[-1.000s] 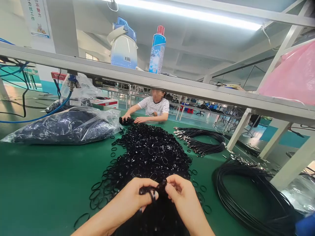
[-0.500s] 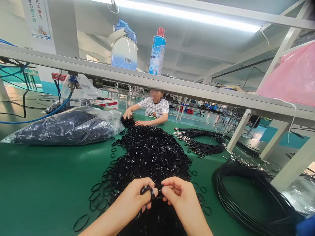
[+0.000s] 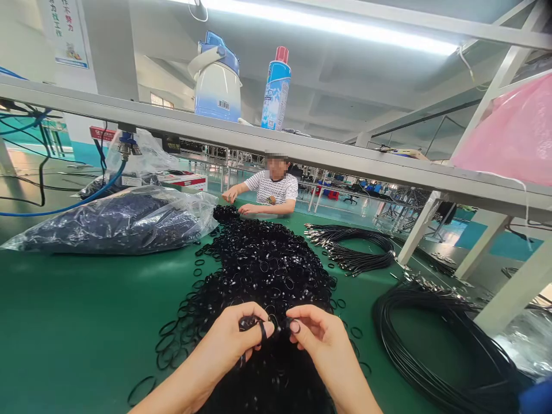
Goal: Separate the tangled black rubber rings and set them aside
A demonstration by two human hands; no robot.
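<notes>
Quick look at this bench, going left to right: a blue air hose (image 3: 56, 207) trails in from the left, and just past it a clear plastic bag (image 3: 107, 227) stuffed with dark stuff lies near the far left edge of the green surface (image 3: 77, 339). Then comes the main thing, a huge loose pile of black rubber rings (image 3: 263, 270), running from the far edge right down to the near edge in front of the wearer. My left hand (image 3: 226, 342) and right hand (image 3: 325, 345) are both at the near end of that pile, close together but not touching. The left fingers (image 3: 263, 329) pinch a ring or two, while the right thumb and finger are closed up at the pile, though it's hard to tell if they've got a ring. Tip from the look of it: take just a ring or two with your fingertips and tease them loose, because yanking a bigger clump would likely tighten the tangle. Across the surface, a co-worker (image 3: 273, 187) in a striped shirt has both hands near the far tip of the pile. Further right sit a bundle of black cables (image 3: 349, 247) with metal ends and a big coil of black cable (image 3: 431, 345) near the right edge, with a pink plastic sheet (image 3: 504, 132) hanging above.
</notes>
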